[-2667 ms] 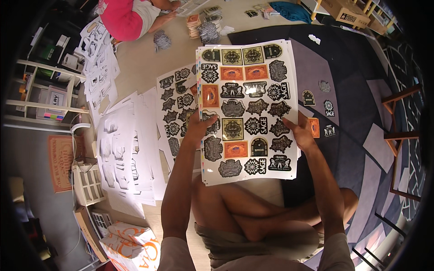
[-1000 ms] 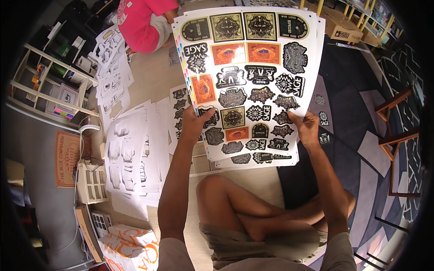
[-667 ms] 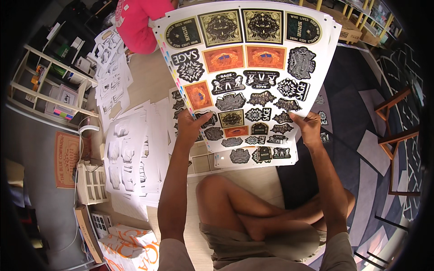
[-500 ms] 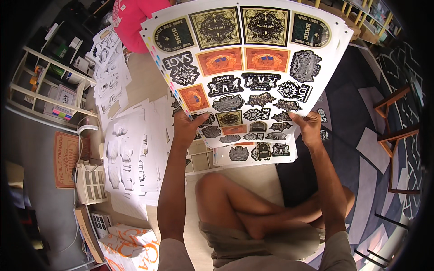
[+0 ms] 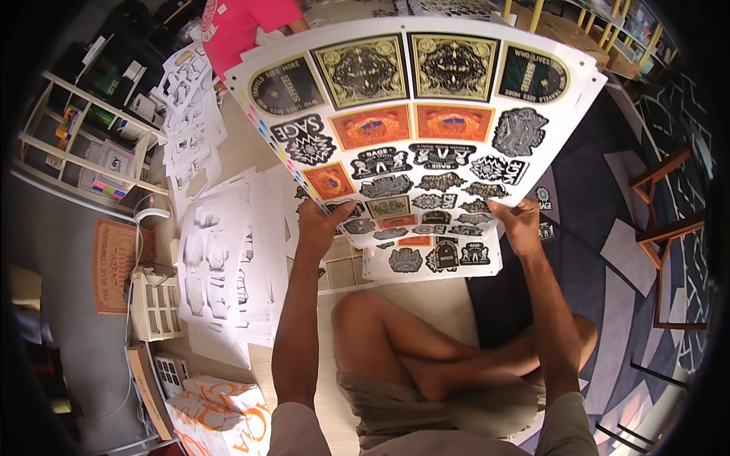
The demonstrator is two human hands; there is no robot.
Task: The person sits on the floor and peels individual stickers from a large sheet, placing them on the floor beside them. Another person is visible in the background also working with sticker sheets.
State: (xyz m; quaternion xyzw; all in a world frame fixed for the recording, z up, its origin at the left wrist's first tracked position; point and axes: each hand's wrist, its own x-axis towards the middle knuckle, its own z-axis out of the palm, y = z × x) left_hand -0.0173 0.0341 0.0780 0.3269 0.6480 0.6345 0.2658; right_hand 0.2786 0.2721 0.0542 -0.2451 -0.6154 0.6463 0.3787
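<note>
Both hands engaged. L hand (image 5: 321, 226) closed in a pinch on the L edge of a large, glossy white sheet of printed stickers (image 5: 417, 158), thumb on top, fingers mostly hidden underneath. R hand (image 5: 520, 223) likewise closed on the R edge, thumb on the face, other fingers curled; exact finger contact can't be confirmed.

Sheet loc.: in the air in front of the person's bare crossed legs (image 5: 437, 357), w/ far end raised and near end lower. Printed face up; designs approx. in rows, black, gold & orange.

Second white sticker sheet (image 5: 426, 263) shows below the near edge; contact betw. the two can't be determined. Pale tray w/ square compartments (image 5: 341, 275) partly visible just L of it.

To L: spread pile of white paper sheets w/ grey shapes (image 5: 215, 262); nearer the person, white bag w/ orange lettering (image 5: 220, 416). To R: loose black-and-white stickers (image 5: 544, 199) on dark carpet w/ grey angular patches (image 5: 582, 175). Far side: co-worker in pink shirt (image 5: 242, 26), partly behind sheet.
</note>
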